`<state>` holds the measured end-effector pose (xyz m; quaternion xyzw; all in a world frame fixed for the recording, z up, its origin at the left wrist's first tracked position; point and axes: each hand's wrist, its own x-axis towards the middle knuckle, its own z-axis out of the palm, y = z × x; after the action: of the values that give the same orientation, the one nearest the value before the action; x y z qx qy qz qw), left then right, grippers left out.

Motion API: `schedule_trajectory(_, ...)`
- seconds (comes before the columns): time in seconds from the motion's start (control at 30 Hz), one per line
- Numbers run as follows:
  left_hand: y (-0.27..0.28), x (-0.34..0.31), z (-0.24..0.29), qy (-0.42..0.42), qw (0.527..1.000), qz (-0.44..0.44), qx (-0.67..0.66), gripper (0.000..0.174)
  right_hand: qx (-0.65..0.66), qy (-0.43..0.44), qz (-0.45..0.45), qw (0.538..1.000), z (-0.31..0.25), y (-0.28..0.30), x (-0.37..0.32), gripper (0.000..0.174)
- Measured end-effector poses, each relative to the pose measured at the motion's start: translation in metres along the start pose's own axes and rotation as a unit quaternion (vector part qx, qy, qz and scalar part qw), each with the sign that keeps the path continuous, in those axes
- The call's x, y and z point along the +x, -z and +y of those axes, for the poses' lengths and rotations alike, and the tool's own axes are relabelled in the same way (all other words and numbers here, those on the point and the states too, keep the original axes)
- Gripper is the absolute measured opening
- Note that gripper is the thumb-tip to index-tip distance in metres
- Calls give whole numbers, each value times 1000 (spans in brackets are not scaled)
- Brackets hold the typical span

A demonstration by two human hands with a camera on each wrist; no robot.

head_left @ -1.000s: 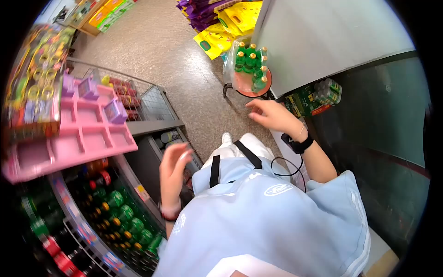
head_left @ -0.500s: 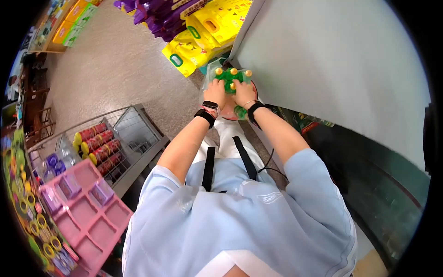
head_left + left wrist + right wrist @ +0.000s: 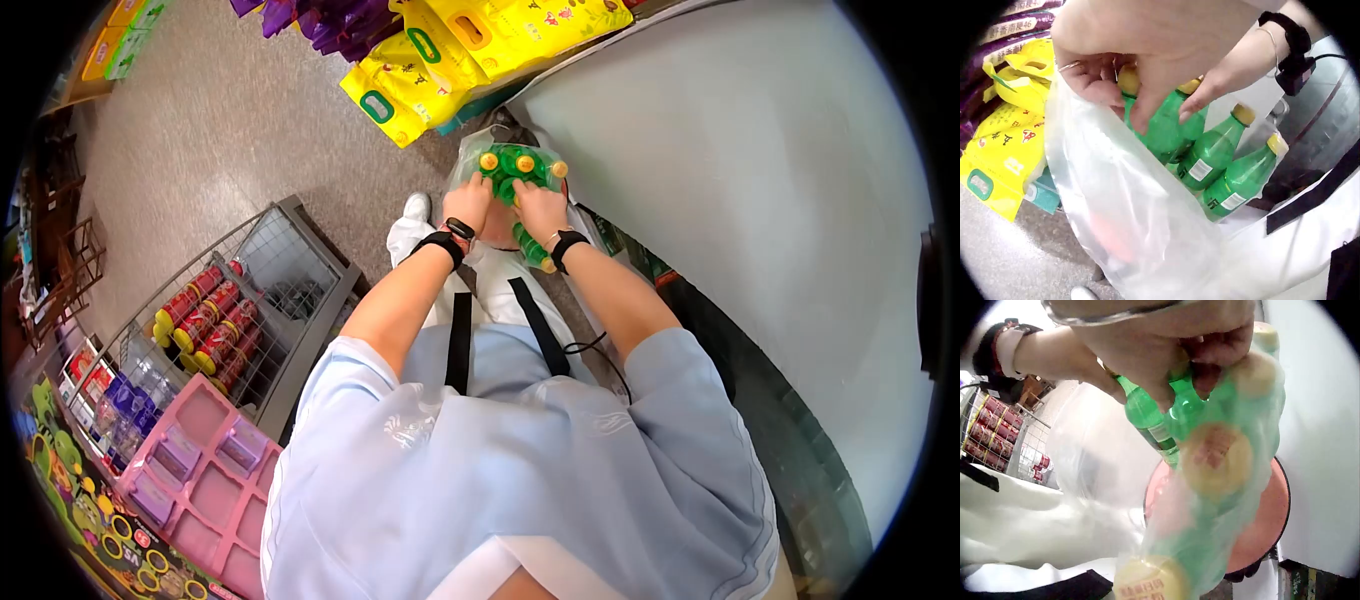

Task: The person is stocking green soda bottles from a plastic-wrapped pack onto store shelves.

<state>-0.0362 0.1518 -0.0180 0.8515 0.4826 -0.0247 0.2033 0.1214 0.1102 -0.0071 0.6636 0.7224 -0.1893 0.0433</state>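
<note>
Green bottles with yellow caps (image 3: 524, 163) stand grouped in a clear plastic bag (image 3: 1129, 206), above a round orange-red stool seat (image 3: 1266, 519). One bottle (image 3: 533, 246) leans toward the person. At the bag's left rim, my left hand (image 3: 468, 203) pinches the plastic with curled fingers, beside a bottle cap. My right hand (image 3: 1166, 353) has its fingers curled on the bag's other side, over bottle necks; its fingertips are partly hidden. Film covers several caps in the right wrist view. Both hands are close together, bottles between and beyond them.
Yellow bags (image 3: 450, 70) and purple packages (image 3: 340, 22) lie beyond the stool. A large pale panel (image 3: 740, 150) borders the right. At left are a wire basket with red cans (image 3: 210, 320) and a pink compartment tray (image 3: 215, 490). White-trousered legs (image 3: 500, 285) stand close by.
Both hands first reached from apart to the bottles and bag; now they grip the bag's sides. The bottle near the person leans out more, and the view has shifted.
</note>
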Motion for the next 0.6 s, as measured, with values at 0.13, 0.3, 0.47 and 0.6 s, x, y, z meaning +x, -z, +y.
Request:
schedule_trajectory(0.13,18,-8,-3,-1,999,-6,-54,11,39,5,32,999,0,8,-13,28)
schedule_trajectory(0.3,77,-34,-6,-79,981,45,-173,18,103,26,60,992,-2,40,-33,30)
schedule_trajectory(0.47,158,-79,-22,-45,968,1,-245,32,225,30,66,972,-12,111,-63,26)
schedule_trajectory(0.6,215,-126,-11,-71,899,89,-422,40,334,22,99,937,-22,168,-91,32)
